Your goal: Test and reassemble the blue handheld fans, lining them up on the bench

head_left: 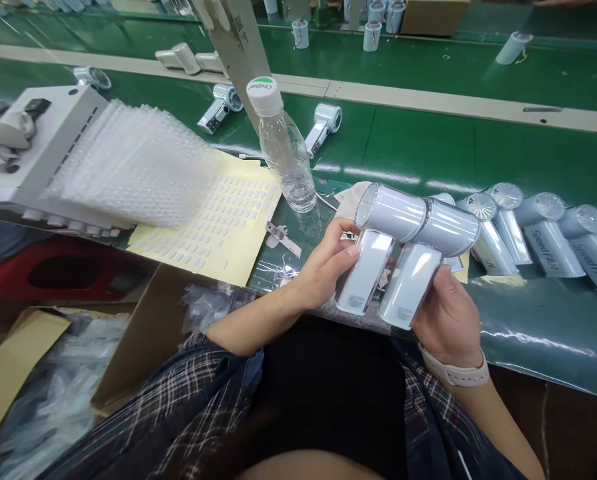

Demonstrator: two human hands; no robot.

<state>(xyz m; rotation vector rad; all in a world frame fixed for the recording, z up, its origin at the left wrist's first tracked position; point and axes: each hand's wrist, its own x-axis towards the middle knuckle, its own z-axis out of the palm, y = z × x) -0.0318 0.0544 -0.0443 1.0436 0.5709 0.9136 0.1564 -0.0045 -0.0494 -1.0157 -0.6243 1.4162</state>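
Two light-blue handheld fans are held side by side in front of me, their round heads touching end to end and their handles pointing down. Around the handle of the left handheld fan [365, 270] my left hand [325, 267] is closed, thumb on the near side. My right hand [451, 313] grips the right handheld fan [411, 283] from behind its handle; most of those fingers are hidden. Close by on the right, several more handheld fans [548, 233] lie in a row, some marked "Speed FAN".
A clear plastic bottle [288, 157] stands left of the fans. Beside it lie a yellow sticker sheet [243, 227] and stacked bubble bags [133, 167]. More fans [324, 127] rest on the green belt [403, 143]. A cardboard box [133, 340] with plastic bags sits lower left.
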